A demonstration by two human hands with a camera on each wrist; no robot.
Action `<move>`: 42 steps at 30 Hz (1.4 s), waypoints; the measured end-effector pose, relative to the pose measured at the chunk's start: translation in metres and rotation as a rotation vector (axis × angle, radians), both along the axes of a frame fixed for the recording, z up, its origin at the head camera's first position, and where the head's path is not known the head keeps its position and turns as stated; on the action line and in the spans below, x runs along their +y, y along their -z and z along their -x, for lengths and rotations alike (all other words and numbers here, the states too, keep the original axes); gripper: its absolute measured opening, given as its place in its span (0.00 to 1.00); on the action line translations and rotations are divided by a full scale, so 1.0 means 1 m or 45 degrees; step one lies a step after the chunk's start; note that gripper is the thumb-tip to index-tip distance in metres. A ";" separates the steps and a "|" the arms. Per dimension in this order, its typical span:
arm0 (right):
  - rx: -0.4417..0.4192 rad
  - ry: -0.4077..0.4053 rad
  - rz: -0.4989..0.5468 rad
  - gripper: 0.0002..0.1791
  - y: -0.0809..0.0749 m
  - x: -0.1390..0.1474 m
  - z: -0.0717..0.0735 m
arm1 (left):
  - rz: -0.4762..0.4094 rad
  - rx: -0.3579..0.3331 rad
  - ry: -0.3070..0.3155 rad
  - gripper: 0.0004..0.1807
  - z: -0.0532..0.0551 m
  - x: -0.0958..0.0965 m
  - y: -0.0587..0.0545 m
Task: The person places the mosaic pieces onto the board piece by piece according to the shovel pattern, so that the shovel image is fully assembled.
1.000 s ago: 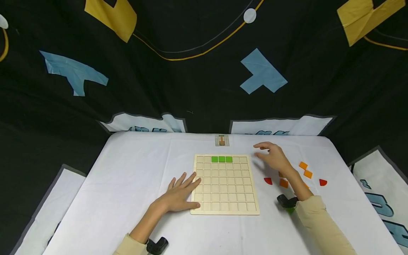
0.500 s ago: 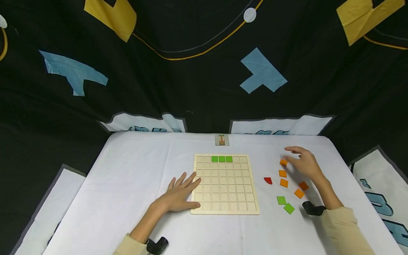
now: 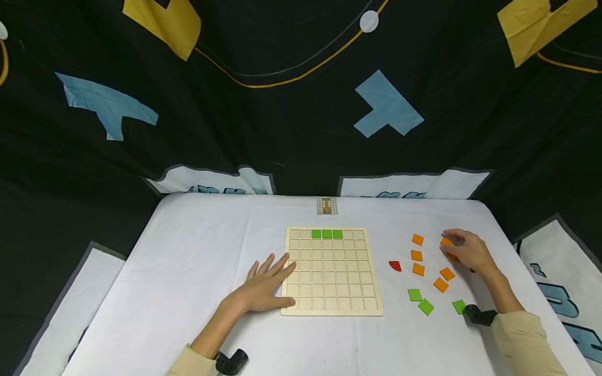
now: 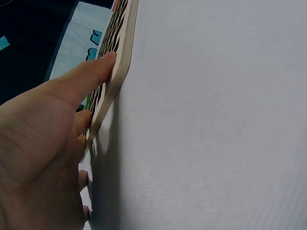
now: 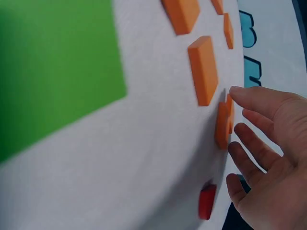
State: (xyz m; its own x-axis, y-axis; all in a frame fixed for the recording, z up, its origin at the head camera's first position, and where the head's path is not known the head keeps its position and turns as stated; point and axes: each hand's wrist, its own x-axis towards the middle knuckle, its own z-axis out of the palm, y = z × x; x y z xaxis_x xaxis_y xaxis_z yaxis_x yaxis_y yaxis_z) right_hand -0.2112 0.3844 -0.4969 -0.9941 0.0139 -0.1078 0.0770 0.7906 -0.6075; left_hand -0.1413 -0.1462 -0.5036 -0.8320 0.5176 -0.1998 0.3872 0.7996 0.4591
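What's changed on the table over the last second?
The right hand moved rightward, away from the pale wooden grid board, to two orange square tiles; no grip shows. The left hand, the board and its three green square tiles stayed put.

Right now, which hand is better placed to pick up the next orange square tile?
Right, I'd say: the right hand is at an orange square tile, with others close by. The left hand touches the left edge of the gridded wooden board, which lies between it and those tiles.
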 end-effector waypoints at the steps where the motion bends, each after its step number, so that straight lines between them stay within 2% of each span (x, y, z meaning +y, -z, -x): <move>1: -0.004 0.005 0.002 0.27 0.001 0.001 -0.001 | -0.001 0.000 -0.001 0.48 0.000 0.000 0.000; 12: -0.006 0.054 -0.072 0.23 0.006 0.005 -0.004 | -0.016 -0.004 0.017 0.47 0.000 0.000 -0.001; 19: 0.012 0.067 -0.076 0.22 0.003 -0.001 -0.006 | -0.005 0.000 0.017 0.47 0.000 0.000 -0.001; 31: 0.178 -0.090 0.021 0.20 -0.018 -0.044 0.002 | -0.024 -0.003 0.012 0.47 -0.001 -0.001 -0.003; 42: 0.274 -0.233 0.168 0.18 -0.032 -0.104 0.014 | -0.010 0.011 0.009 0.47 -0.001 -0.001 0.000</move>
